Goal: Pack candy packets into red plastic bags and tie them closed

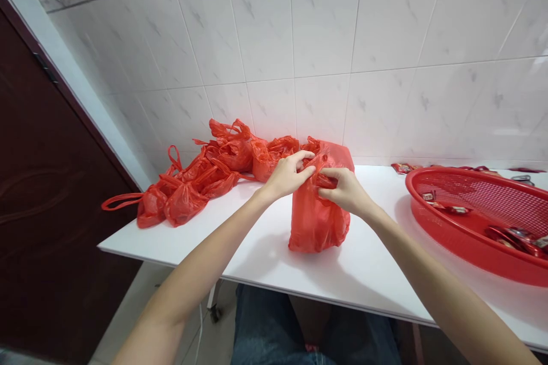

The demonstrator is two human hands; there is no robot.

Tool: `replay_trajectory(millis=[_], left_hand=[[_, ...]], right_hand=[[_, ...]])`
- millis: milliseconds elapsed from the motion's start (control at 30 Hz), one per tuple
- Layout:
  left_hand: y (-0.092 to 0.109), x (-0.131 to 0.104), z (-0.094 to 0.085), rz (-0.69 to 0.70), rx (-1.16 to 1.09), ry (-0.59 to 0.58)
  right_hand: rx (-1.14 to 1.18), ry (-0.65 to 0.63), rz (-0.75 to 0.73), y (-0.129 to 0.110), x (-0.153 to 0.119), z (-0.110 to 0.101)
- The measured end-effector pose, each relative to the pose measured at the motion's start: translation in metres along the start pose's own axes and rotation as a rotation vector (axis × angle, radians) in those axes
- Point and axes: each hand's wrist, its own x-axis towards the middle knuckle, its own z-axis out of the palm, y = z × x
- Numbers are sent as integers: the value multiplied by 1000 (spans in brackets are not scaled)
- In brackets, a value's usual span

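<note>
Crinkled red plastic carrier bag point(314, 222): upright on the white tabletop point(377, 262), its long axis vertical and its gathered top between the two hands.
Left hand point(287, 174): closed on the bag's top from the left, thumb and fingers curled into the plastic.
Right hand point(347, 189): closed on the top from the right, a fold between thumb and fingers.
Nearer hand: neither clearly; both touch the bag, its body hanging below them.
Red plastic behind: a smooth stretch point(340, 154) just beyond the held bag; whether it is a second bag, I cannot tell.
Filled red bags with looped handles point(184, 202): a cluster to the left, two in front and several behind; overlap prevents an exact count.
Large round red plastic basket point(449, 239): one, at the right, well apart from the held bag, with several small shiny wrapped packets point(456, 210) inside; too overlapped to count.
Backdrop: pale marbled wall tiles point(385, 108) behind, dark red door point(51, 182) at far left.
</note>
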Motion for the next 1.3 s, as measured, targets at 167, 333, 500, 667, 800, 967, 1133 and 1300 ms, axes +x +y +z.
replay_trajectory(millis=[167,333,500,667,800,967,1133,1300], left_hand=[[-6,3,3,-31,-139,-122],[-13,1,9,-169,-288,-218],[-13,-5,9,-238,-472,-384],[-11,-9,9,-369,-699,-307],[-16,-10,13,-440,-879,-186],[-23,-8,18,-449,-934,-181],[-22,-10,20,-431,-954,-197],[-29,-11,16,-319,-740,-180]], right_hand=[[-290,174,-184,7,-2,5],[-434,273,-301,18,-1,10],[-337,167,-238,25,1,11],[-235,116,-211,33,1,9],[-168,174,-257,38,-1,12],[-114,268,-327,46,-2,22],[-78,337,-375,47,-6,28],[-81,386,-324,44,-7,22]])
